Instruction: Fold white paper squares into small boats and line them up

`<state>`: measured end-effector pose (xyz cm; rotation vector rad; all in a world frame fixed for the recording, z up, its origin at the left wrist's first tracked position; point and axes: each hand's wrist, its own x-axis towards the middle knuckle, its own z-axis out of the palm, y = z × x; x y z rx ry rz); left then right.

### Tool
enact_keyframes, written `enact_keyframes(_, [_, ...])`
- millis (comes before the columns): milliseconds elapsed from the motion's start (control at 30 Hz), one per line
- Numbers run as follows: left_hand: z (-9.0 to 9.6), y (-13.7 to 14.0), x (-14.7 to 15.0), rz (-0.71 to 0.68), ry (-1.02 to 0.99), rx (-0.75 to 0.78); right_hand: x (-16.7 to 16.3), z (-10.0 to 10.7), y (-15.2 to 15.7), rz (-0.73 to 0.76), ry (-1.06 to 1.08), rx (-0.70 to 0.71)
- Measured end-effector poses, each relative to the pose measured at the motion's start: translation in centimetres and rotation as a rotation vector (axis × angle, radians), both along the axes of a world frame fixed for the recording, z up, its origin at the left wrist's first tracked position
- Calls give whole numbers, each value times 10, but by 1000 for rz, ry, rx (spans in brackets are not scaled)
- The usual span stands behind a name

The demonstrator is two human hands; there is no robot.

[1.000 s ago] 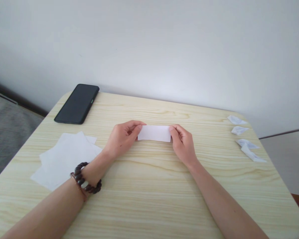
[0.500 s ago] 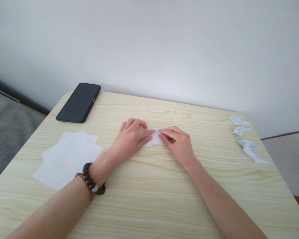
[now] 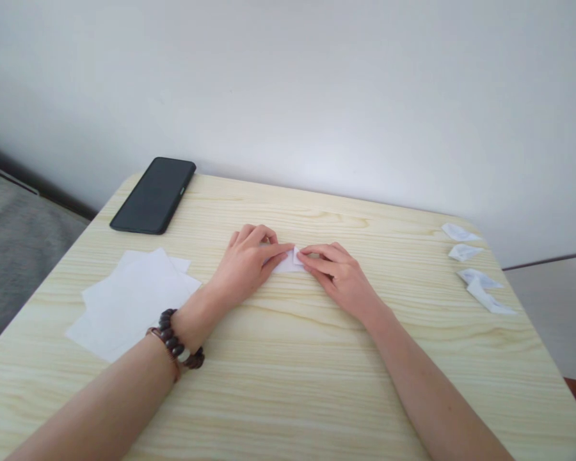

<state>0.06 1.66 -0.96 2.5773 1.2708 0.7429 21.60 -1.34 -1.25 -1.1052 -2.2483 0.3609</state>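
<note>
Soft, even light in here, its source hard to place. The wall [image 3: 292, 96] glows palest just above the worktop [image 3: 292, 390] and greys toward the corners; on the left, its foot sinks into gloom. Loose sheets [image 3: 129, 298] wash nearly blank, folded paper [image 3: 290, 265] looks mushy, and everything stretches toward the edges.

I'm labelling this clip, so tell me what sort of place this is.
Probably a room in a home, though I can't be sure: a light wood-grain table stands by a plain pale wall, with a black phone on it and a grey, soft-looking surface beyond its left edge.
</note>
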Motion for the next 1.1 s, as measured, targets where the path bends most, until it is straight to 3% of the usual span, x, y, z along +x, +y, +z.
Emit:
enact_keyframes(733, [1, 1, -1, -13, 25, 4, -1, 0, 0, -16, -30, -12])
enact_keyframes(1100, [9, -6, 4, 50, 181, 116, -3, 6, -2, -31, 2, -102])
